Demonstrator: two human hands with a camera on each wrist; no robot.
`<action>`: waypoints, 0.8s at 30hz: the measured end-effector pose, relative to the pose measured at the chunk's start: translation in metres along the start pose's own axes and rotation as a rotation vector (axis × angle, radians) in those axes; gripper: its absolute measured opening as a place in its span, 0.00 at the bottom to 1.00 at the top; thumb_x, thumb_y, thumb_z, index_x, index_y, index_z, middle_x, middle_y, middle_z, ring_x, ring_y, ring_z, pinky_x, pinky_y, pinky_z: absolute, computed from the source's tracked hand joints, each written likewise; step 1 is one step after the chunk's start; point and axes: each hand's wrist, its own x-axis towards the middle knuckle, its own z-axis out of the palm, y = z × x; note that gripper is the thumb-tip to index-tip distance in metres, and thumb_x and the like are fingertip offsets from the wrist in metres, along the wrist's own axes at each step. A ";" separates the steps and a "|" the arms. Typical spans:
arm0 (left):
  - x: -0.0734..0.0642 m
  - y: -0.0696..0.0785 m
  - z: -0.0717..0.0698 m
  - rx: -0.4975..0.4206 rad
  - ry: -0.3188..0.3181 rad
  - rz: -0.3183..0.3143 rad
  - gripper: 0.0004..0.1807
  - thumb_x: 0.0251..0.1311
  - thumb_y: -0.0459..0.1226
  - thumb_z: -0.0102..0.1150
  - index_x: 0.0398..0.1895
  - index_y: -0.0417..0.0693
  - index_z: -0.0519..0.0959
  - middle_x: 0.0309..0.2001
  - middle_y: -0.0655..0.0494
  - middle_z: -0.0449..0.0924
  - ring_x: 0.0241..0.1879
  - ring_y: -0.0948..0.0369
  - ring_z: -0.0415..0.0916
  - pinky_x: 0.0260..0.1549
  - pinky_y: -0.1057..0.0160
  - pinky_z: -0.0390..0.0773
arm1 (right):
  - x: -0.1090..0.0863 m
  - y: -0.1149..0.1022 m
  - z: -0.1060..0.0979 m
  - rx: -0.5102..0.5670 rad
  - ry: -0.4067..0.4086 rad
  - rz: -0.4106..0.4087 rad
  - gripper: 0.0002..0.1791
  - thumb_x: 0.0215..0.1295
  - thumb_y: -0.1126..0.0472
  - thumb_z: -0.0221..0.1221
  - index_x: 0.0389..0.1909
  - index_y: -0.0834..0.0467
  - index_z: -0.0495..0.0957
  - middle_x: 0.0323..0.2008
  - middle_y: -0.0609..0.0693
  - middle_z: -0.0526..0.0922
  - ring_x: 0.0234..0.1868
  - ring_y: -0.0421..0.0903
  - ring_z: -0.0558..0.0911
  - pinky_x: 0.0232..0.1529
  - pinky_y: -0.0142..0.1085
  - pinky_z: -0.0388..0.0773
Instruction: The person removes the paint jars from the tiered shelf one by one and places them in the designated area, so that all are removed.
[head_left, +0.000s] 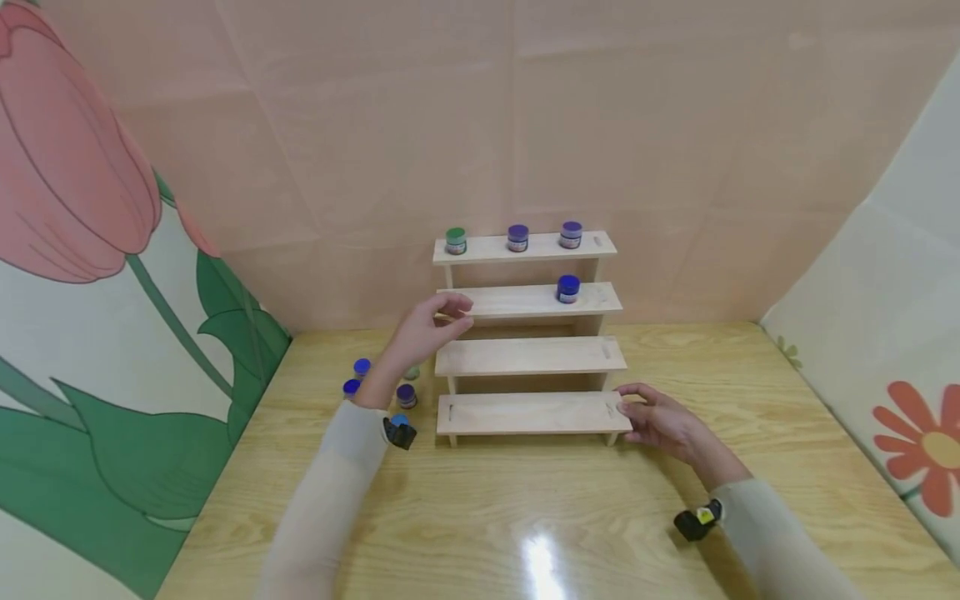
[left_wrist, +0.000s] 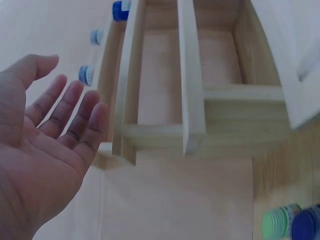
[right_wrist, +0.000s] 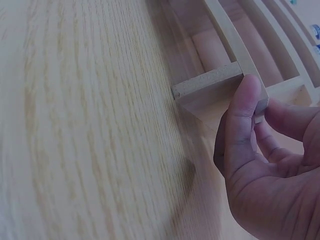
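A light wooden stepped rack (head_left: pixel 532 357) with several shelves stands on the table. At the right end of its lowest shelf, my right hand (head_left: pixel 665 425) pinches the board between thumb and fingers, as the right wrist view also shows. My left hand (head_left: pixel 422 335) is held up by the left end of the second shelf from the top, its fingers loosely bent and holding nothing. On the top shelf sit a green-lidded jar (head_left: pixel 456 241) and two purple-lidded jars, one in the middle (head_left: pixel 517 238) and one to the right (head_left: pixel 571 235). A dark blue jar (head_left: pixel 567 289) stands on the shelf below.
Left of the rack, several small jars stand on the wooden table (head_left: pixel 480 508), among them a dark purple one (head_left: pixel 407 396) and a blue-lidded one (head_left: pixel 362 367); my left forearm partly covers this group. A pink-beige backdrop (head_left: pixel 450 125) rises behind the rack.
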 end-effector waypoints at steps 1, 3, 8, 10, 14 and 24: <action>0.003 0.001 0.001 0.006 -0.001 -0.002 0.17 0.68 0.42 0.64 0.56 0.47 0.80 0.52 0.54 0.83 0.53 0.56 0.79 0.55 0.56 0.81 | 0.000 0.000 0.000 0.000 0.000 -0.001 0.14 0.76 0.63 0.55 0.58 0.48 0.69 0.42 0.49 0.79 0.37 0.42 0.82 0.36 0.34 0.85; 0.009 0.003 0.004 0.014 -0.006 -0.007 0.17 0.68 0.44 0.64 0.56 0.48 0.80 0.52 0.55 0.83 0.53 0.57 0.79 0.55 0.57 0.81 | 0.000 0.000 0.000 0.000 -0.001 -0.002 0.14 0.76 0.63 0.55 0.58 0.49 0.69 0.42 0.49 0.79 0.37 0.42 0.83 0.36 0.34 0.85; 0.022 0.009 0.011 -0.001 -0.026 -0.025 0.18 0.68 0.45 0.65 0.57 0.50 0.80 0.53 0.56 0.83 0.53 0.58 0.79 0.54 0.58 0.82 | -0.001 -0.001 0.000 -0.004 -0.006 -0.002 0.15 0.76 0.63 0.55 0.59 0.50 0.68 0.42 0.49 0.80 0.38 0.42 0.83 0.36 0.34 0.85; 0.027 0.012 0.014 -0.017 -0.034 -0.028 0.18 0.68 0.45 0.65 0.57 0.50 0.80 0.53 0.55 0.82 0.53 0.57 0.79 0.52 0.57 0.82 | -0.001 -0.001 0.000 -0.008 -0.004 -0.004 0.15 0.76 0.62 0.55 0.59 0.50 0.68 0.41 0.49 0.80 0.37 0.42 0.83 0.36 0.34 0.85; 0.038 0.015 0.022 -0.022 -0.044 -0.017 0.18 0.68 0.45 0.64 0.57 0.50 0.79 0.54 0.55 0.82 0.53 0.57 0.79 0.51 0.57 0.82 | -0.001 -0.001 0.000 -0.011 0.001 -0.004 0.15 0.76 0.62 0.55 0.59 0.50 0.68 0.41 0.49 0.80 0.37 0.42 0.83 0.36 0.34 0.86; 0.062 0.019 0.045 -0.015 -0.057 -0.034 0.18 0.69 0.45 0.63 0.58 0.52 0.79 0.54 0.57 0.82 0.54 0.60 0.79 0.51 0.59 0.82 | -0.002 -0.001 0.001 -0.011 -0.004 0.000 0.15 0.76 0.62 0.55 0.60 0.50 0.68 0.42 0.49 0.80 0.38 0.42 0.83 0.37 0.34 0.86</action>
